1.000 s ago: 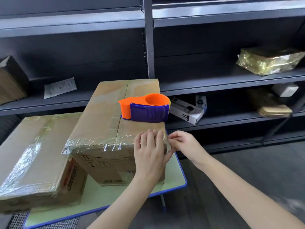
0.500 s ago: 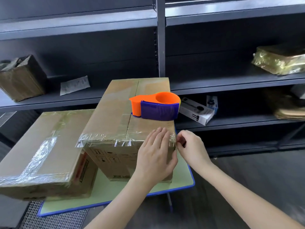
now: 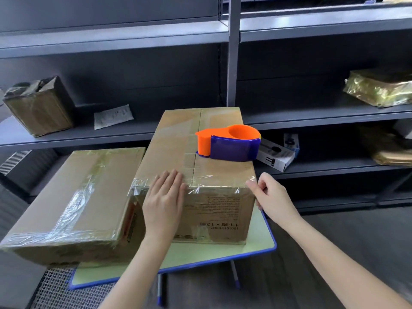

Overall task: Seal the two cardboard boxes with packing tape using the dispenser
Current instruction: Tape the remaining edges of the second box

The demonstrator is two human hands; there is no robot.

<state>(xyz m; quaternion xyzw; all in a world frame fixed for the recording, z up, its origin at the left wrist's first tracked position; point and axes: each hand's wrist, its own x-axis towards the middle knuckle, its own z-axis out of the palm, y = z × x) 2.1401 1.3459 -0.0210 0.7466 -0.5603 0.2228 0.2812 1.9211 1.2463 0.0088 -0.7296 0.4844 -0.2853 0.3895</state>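
Box (image 3: 178, 141): the taller one; I see tape (image 3: 214, 185) running left-right along its near top edge.
Dispenser (image 3: 229, 143): far on the lid, beyond both hands, toward the right.
Left hand (image 3: 163, 200): flat, pressing tape.
Right hand (image 3: 270, 197): pinching the tape's right end.

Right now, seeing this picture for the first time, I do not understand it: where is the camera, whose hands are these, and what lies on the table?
No machine here: a person works with bare hands. The one camera sits on that person's head and looks forward and down, so both arms enter from below. On a small green table lie two cardboard boxes: a flat box on the left, a taller box beside it. An orange and purple tape dispenser rests on the taller box; nobody holds it. The left hand presses flat on the clear tape along that box's near top edge. The right hand seems to pinch the tape's end with its fingers at the near right corner.
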